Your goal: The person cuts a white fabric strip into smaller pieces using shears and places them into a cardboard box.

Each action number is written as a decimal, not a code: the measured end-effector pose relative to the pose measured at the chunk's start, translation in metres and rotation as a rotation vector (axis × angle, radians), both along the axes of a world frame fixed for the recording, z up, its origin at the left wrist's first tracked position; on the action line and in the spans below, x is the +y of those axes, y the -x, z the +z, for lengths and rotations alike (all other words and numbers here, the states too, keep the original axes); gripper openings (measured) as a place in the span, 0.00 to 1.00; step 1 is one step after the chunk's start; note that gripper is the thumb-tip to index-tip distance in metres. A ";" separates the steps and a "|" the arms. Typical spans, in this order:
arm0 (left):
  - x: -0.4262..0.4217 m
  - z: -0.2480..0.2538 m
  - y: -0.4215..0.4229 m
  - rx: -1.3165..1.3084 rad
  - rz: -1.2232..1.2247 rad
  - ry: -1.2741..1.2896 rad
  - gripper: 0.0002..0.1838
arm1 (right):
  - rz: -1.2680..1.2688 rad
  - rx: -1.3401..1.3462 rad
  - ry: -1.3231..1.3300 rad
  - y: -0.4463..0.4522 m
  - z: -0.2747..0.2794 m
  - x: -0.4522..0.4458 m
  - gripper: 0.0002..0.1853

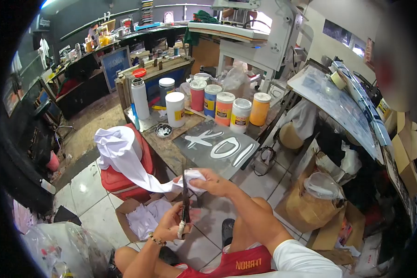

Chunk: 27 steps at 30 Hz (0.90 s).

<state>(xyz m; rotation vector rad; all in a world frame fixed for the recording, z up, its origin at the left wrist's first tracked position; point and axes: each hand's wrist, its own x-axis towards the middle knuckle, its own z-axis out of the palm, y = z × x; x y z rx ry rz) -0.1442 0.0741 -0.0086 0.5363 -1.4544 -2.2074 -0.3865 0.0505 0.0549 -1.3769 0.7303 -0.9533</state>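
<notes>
My left hand (172,223), with a beaded bracelet at the wrist, is closed around a pair of dark scissors (186,197) with pale wrapping on the handle. Their long blades point upward and cross in front of the white cloth. Just right of the blades, my right hand (211,182) grips a bunched end of that white cloth (143,175). From there the cloth stretches left to a white bucket-like container (133,150) on a red cooler (107,178), where more of it lies heaped. Below, a cardboard box (124,214) holds white cloth pieces (148,217).
Ahead, a low table (160,147) carries several paint jars (224,109), a white bottle (140,99) and a dark screen (208,143) lettered in white. A printing machine (278,32) stands behind. Cardboard boxes (306,204) crowd the right; a clear plastic bag (65,248) lies at lower left.
</notes>
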 end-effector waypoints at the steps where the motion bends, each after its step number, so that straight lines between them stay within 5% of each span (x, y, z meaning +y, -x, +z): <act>1: -0.006 -0.005 0.000 -0.001 0.007 0.000 0.32 | -0.053 -0.023 -0.034 0.001 0.000 0.000 0.18; 3: -0.015 -0.007 -0.001 0.158 -0.057 -0.748 0.32 | -0.031 -0.011 0.018 0.004 0.004 0.000 0.17; 4: -0.010 -0.004 0.000 0.157 -0.043 -0.753 0.32 | -0.015 0.001 0.071 0.004 0.005 0.000 0.17; 6: 0.005 0.001 0.005 0.066 0.054 0.245 0.26 | -0.010 0.023 0.034 0.000 -0.007 -0.002 0.17; 7: 0.002 -0.001 0.003 0.104 0.059 0.187 0.23 | 0.004 0.066 0.069 -0.002 -0.013 -0.003 0.17; 10: -0.019 -0.013 0.004 0.359 -0.067 -1.125 0.23 | 0.013 0.040 -0.007 -0.005 -0.030 -0.009 0.17; 11: -0.013 -0.013 0.003 0.355 -0.042 -1.141 0.23 | -0.003 -0.007 0.019 -0.009 -0.007 -0.002 0.17; 13: -0.008 -0.007 0.005 -0.037 0.078 -0.306 0.24 | -0.035 0.010 0.062 -0.004 -0.006 -0.007 0.17; 14: -0.008 -0.001 0.008 -0.042 0.086 -0.310 0.24 | -0.043 0.025 0.062 -0.003 -0.004 -0.006 0.17; 16: -0.010 0.011 0.013 -0.023 0.218 -0.784 0.25 | -0.014 0.041 0.032 -0.004 -0.005 -0.003 0.17; 17: -0.015 -0.031 0.005 0.102 0.077 -0.439 0.26 | 0.011 0.061 0.002 -0.006 -0.006 -0.003 0.17; 18: -0.011 -0.026 0.005 0.099 0.086 -0.442 0.26 | 0.018 0.057 -0.001 -0.009 -0.009 -0.004 0.17; 20: -0.002 -0.012 0.009 0.005 0.244 0.148 0.28 | 0.036 0.037 0.069 -0.016 -0.017 -0.006 0.17; 27: -0.011 0.023 -0.003 -0.063 0.225 -0.028 0.37 | -0.029 0.128 0.035 -0.012 -0.033 -0.009 0.16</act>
